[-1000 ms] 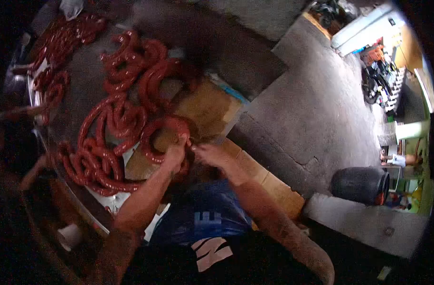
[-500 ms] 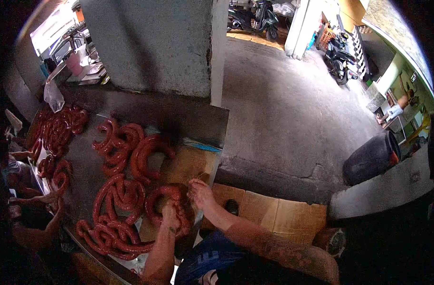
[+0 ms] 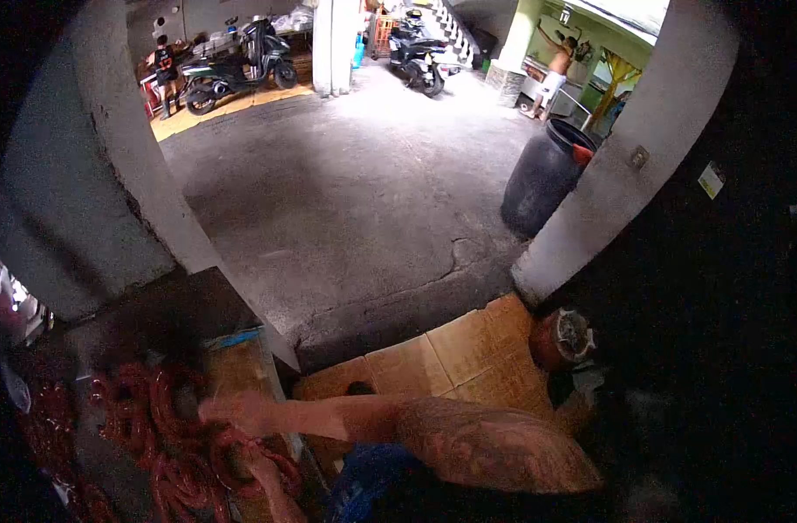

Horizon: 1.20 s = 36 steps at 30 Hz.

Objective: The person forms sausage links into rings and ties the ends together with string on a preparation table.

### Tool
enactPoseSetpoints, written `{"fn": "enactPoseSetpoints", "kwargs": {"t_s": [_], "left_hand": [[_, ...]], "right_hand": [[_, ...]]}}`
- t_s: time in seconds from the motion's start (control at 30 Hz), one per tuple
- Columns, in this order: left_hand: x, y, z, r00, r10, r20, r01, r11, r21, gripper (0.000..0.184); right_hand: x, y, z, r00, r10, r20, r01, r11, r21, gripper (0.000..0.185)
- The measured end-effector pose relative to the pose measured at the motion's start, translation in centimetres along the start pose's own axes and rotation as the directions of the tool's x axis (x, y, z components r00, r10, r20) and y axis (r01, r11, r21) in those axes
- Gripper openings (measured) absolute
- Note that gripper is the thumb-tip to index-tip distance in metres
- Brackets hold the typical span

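Raw red sausage (image 3: 159, 410) lies in glossy coils and links across a dark table at lower left. My left hand (image 3: 257, 460) is at the coil of sausage (image 3: 287, 475) nearest me, its fingers closed on the casing and partly lost in blur. My right hand (image 3: 241, 411) reaches across just above it, smeared by motion, so its fingers and anything in them cannot be made out. A cardboard sheet (image 3: 241, 370) lies under the near coils, with a blue strip (image 3: 233, 338) at its far edge.
Cardboard (image 3: 451, 357) covers the floor to my right, beside a round container (image 3: 564, 336). A dark barrel (image 3: 547, 179) stands by the wall. Further off are a pillar (image 3: 333, 52), parked motorbikes (image 3: 241, 74) and two people, one a shirtless person (image 3: 555, 70).
My view has swung right and up, so the table now sits lower left. My right hand, earlier pinched on a thin string, has moved over beside my left hand at the coil.
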<state>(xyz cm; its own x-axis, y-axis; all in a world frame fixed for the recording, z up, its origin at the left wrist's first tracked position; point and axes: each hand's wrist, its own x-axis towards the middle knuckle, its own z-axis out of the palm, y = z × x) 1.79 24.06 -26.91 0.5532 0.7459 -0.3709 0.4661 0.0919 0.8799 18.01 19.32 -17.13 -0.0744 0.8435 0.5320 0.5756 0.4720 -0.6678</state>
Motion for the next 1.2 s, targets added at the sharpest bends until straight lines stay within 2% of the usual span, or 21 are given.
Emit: {"fn": "enactPoseSetpoints", "kwargs": {"t_s": [0.07, 0.1, 0.17, 0.2, 0.23, 0.27, 0.37, 0.4, 0.5, 0.6, 0.67, 0.73, 0.83, 0.87, 0.97, 1.0, 1.03, 1.07, 1.1, 1.13, 1.2], "left_hand": [[0.0, 0.2, -0.1, 0.995, 0.071, 0.072, -0.083, 0.978, 0.189, 0.038], [-0.2, 0.2, -0.1, 0.991, 0.092, 0.095, -0.113, 0.962, 0.25, 0.038], [-1.1, -0.2, -0.3, 0.994, 0.108, -0.017, -0.105, 0.986, 0.129, 0.032], [-1.8, -0.6, 0.0, 0.991, 0.106, -0.077, -0.101, 0.993, 0.063, 0.029], [-2.5, -1.1, 0.1, 0.986, 0.099, -0.132, -0.1, 0.995, 0.001, 0.027], [-3.1, -1.5, 0.1, 0.978, 0.093, -0.189, -0.106, 0.993, -0.059, 0.025], [0.1, -11.3, -4.6, 0.969, 0.151, -0.194, -0.195, 0.953, -0.233, 0.04], [0.1, -12.4, -6.1, 0.951, 0.207, -0.229, -0.236, 0.966, -0.107, 0.038], [-0.3, -12.3, -9.1, 0.916, 0.327, -0.234, -0.295, 0.942, 0.162, 0.034], [-0.4, -8.9, -11.0, 0.999, -0.004, -0.048, -0.007, 0.972, -0.235, 0.035], [1.9, -8.8, -10.4, 0.992, -0.114, -0.056, 0.077, 0.887, -0.456, 0.035], [3.9, -9.3, -9.7, 0.982, -0.183, -0.052, 0.106, 0.75, -0.653, 0.036], [5.7, -11.4, -8.7, 0.968, -0.249, -0.028, 0.103, 0.495, -0.863, 0.037], [5.9, -12.4, -8.1, 0.968, -0.253, -0.006, 0.1, 0.406, -0.908, 0.037], [2.1, -11.2, -4.6, 0.992, -0.058, 0.116, 0.129, 0.362, -0.923, 0.036], [0.7, -10.1, -3.9, 0.974, 0.111, 0.199, 0.141, 0.393, -0.909, 0.035], [-0.2, -8.5, -3.1, 0.966, 0.088, 0.243, 0.175, 0.468, -0.866, 0.035], [-0.7, -6.9, -2.5, 0.969, -0.016, 0.247, 0.217, 0.534, -0.817, 0.034], [-1.0, -5.5, -2.1, 0.965, -0.092, 0.244, 0.251, 0.583, -0.773, 0.034], [-1.1, -4.4, -1.7, 0.963, -0.133, 0.235, 0.266, 0.613, -0.744, 0.034], [-1.0, -3.0, -1.9, 0.963, -0.177, 0.205, 0.271, 0.642, -0.717, 0.034]], "right_hand": [[-0.7, -1.0, 0.3, 0.715, 0.128, 0.688, -0.129, 0.99, -0.05, 0.043], [-2.8, 0.7, 2.2, 0.716, 0.126, 0.687, -0.127, 0.991, -0.049, 0.043], [-7.2, 5.6, 6.4, 0.972, -0.083, 0.222, 0.069, 0.995, 0.069, 0.038], [-7.6, 5.1, 6.2, 0.968, -0.09, 0.234, 0.073, 0.994, 0.08, 0.038], [-8.5, 4.0, 5.6, 0.93, 0.236, 0.283, -0.324, 0.888, 0.327, 0.034], [-8.7, 3.3, 5.1, 0.767, 0.496, 0.408, -0.642, 0.579, 0.503, 0.03], [-8.9, 10.7, 16.3, 0.568, 0.575, 0.588, -0.814, 0.288, 0.504, 0.022], [-7.8, 11.6, 19.3, 0.805, 0.469, 0.365, -0.51, 0.231, 0.828, 0.019], [-4.4, 13.4, 24.0, 0.799, 0.388, 0.46, -0.6, 0.463, 0.652, 0.019], [-3.4, 13.6, 23.1, 0.712, 0.379, 0.592, -0.603, 0.762, 0.236, 0.02], [-3.5, 5.5, 6.7, 0.908, 0.286, 0.305, -0.323, 0.943, 0.075, 0.022], [-10.4, 11.8, -2.6, 0.987, 0.113, 0.112, -0.103, 0.99, -0.094, 0.026], [-17.0, 17.0, -18.9, 0.789, 0.564, -0.243, -0.602, 0.788, -0.129, 0.008], [-14.5, 12.6, -21.7, 0.79, 0.482, -0.379, -0.605, 0.712, -0.356, 0.008], [-6.5, 4.3, -20.3, 0.761, 0.063, -0.645, -0.301, 0.915, -0.267, 0.013], [-4.2, 3.6, -15.1, 0.859, 0.296, -0.418, -0.044, 0.856, 0.515, 0.016], [-1.9, 2.9, -10.0, 0.857, 0.495, -0.143, 0.057, 0.184, 0.981, 0.021], [-0.5, 0.7, -6.8, 0.987, 0.147, -0.064, -0.052, 0.67, 0.741, 0.027], [0.8, -1.3, -3.3, 0.973, -0.115, 0.201, 0.056, 0.958, 0.281, 0.033], [-0.4, 4.1, 4.7, 0.899, -0.36, 0.25, 0.253, 0.892, 0.375, 0.033], [-2.6, 4.5, 8.9, 0.865, -0.028, 0.5, -0.164, 0.927, 0.336, 0.031]]}}
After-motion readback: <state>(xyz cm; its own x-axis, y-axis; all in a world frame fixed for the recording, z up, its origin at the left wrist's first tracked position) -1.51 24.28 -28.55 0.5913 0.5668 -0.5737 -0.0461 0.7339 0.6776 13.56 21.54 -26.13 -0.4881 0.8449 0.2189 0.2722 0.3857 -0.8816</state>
